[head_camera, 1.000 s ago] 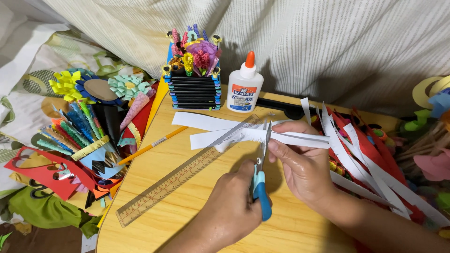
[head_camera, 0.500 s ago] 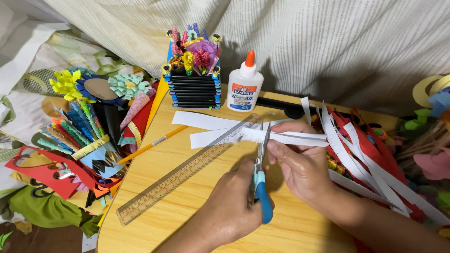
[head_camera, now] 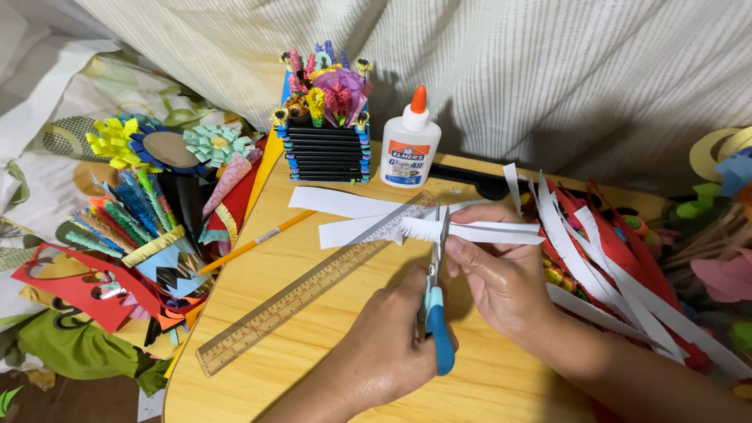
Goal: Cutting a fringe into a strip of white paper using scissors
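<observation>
Strip [head_camera: 470,231]: white paper, long axis left to right over the table [head_camera: 313,345], slightly tilted; left end fringed with fine cuts, right end reaching toward the red and white pile [head_camera: 611,266].
Scissors [head_camera: 435,298]: blue handles toward the person, blades pointing away, crossing the strip almost at right angles at the fringe.
Left hand [head_camera: 388,352]: clenched round the scissor handles; fingers in the loops mostly hidden.
Right hand [head_camera: 505,274]: pinching the strip just right of the blades, thumb on top.
Ruler [head_camera: 313,286]: lying diagonally, lower left to upper right, far end under the strip.
Glue [head_camera: 411,145]: upright bottle, orange cap, beside the black box [head_camera: 325,153] of paper flowers.
Hard to make out: whether blades are parted or closed; strip's middle covered by the right fingers; pile cut off at the right edge.
</observation>
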